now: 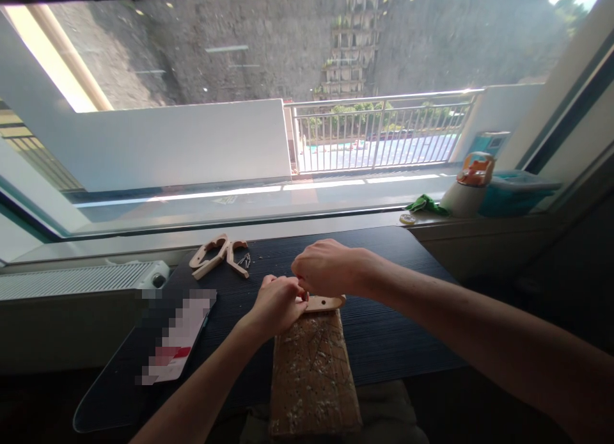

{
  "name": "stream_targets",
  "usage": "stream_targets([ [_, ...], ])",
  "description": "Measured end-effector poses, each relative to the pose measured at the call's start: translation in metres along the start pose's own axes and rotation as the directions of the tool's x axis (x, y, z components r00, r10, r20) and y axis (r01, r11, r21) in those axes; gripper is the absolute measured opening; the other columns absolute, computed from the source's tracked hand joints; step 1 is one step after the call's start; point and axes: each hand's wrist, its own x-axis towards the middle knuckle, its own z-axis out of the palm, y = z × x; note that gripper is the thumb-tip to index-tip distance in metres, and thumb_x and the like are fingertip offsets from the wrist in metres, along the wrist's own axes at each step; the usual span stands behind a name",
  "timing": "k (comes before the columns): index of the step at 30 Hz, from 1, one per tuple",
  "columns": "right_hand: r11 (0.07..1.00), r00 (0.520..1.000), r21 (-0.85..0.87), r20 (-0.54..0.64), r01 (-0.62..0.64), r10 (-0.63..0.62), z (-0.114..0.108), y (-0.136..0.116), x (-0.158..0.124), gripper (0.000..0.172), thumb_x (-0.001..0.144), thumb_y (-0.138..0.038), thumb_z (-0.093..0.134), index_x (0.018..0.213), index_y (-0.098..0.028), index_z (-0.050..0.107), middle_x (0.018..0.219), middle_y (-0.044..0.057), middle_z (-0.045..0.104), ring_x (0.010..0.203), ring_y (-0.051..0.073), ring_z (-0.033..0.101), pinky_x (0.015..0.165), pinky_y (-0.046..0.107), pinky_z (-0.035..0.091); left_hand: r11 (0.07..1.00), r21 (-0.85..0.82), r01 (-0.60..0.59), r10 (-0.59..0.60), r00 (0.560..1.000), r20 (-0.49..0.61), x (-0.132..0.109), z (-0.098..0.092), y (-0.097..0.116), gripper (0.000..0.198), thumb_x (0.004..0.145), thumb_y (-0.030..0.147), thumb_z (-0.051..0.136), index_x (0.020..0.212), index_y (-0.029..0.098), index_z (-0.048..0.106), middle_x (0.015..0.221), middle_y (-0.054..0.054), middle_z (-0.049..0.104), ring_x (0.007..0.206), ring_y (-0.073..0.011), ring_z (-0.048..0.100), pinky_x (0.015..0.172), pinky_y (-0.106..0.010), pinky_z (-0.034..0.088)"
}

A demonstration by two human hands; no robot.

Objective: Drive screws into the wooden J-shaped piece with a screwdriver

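Observation:
A pale wooden piece with a dark hole (330, 302) lies across the far end of a scarred wooden block (311, 380). My left hand (281, 303) is closed on the piece's left part, its fingers pressed together. Just above it, my right hand (326, 267) is curled shut, its fingertips close to the left fingers. Whatever sits between the right fingertips is hidden from view. Further off on the dark table, to the left, rest curved pale wooden parts (210, 255) beside a small pile of screws or nails (245, 261).
On the left of the dark table (384, 335) lies a flat, partly blurred pink-and-white item (185, 341). A radiator (81, 281) stands left, below the window. A green cloth (426, 205), a white bottle with an orange top (467, 191) and a teal container (518, 191) occupy the right sill.

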Motion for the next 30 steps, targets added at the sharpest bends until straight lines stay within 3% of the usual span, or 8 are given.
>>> stream_targets([
  [13,0.996,0.996,-0.002,0.028,-0.084,0.084,-0.002,-0.003,0.016,0.022,0.072,-0.025,0.057,0.088,-0.016,0.069,0.086,0.010,0.069,0.079,0.021,0.063,0.057,0.026,0.041,0.999,0.016,0.032,-0.032,0.999,-0.026,-0.001,0.007,-0.003,0.017,0.074,0.023,0.051,0.074,0.024,0.069,0.081,0.000,0.072,0.082,-0.0189,0.065,0.070,-0.027,0.038],
  [17,0.998,0.997,-0.038,0.050,-0.058,0.060,-0.010,-0.003,0.010,0.028,0.070,-0.026,0.059,0.095,-0.017,0.067,0.092,0.010,0.069,0.081,0.022,0.062,0.060,0.027,0.042,0.999,0.037,0.034,-0.034,0.999,-0.018,-0.002,0.007,-0.003,0.018,0.075,0.026,0.051,0.075,0.025,0.069,0.083,0.000,0.072,0.079,-0.0191,0.065,0.069,-0.027,0.038],
  [20,0.999,0.999,-0.035,0.032,-0.005,0.006,-0.013,-0.005,0.006,0.022,0.069,-0.017,0.058,0.088,-0.016,0.068,0.088,0.008,0.069,0.079,0.019,0.061,0.060,0.026,0.042,0.998,0.055,0.043,-0.042,0.999,-0.014,-0.001,0.007,-0.002,0.021,0.077,0.028,0.050,0.075,0.024,0.070,0.083,-0.002,0.072,0.081,-0.0201,0.064,0.069,-0.028,0.038],
  [25,0.997,0.997,-0.010,0.025,0.072,-0.072,-0.005,-0.008,0.008,0.020,0.069,-0.010,0.054,0.083,-0.013,0.068,0.082,0.008,0.069,0.079,0.019,0.062,0.059,0.024,0.041,0.996,0.077,0.052,-0.050,0.998,-0.025,0.000,0.007,-0.002,0.021,0.078,0.027,0.048,0.073,0.021,0.068,0.086,-0.005,0.072,0.088,-0.0231,0.064,0.071,-0.029,0.039],
  [30,0.999,0.999,0.008,-0.026,0.035,-0.035,0.004,-0.005,0.011,0.021,0.075,-0.016,0.051,0.086,-0.012,0.068,0.079,0.011,0.069,0.078,0.021,0.063,0.057,0.026,0.041,0.995,0.081,0.060,-0.058,0.998,-0.025,-0.001,0.008,-0.003,0.018,0.078,0.027,0.050,0.080,0.023,0.067,0.089,-0.004,0.072,0.086,-0.0242,0.065,0.067,-0.030,0.039],
])
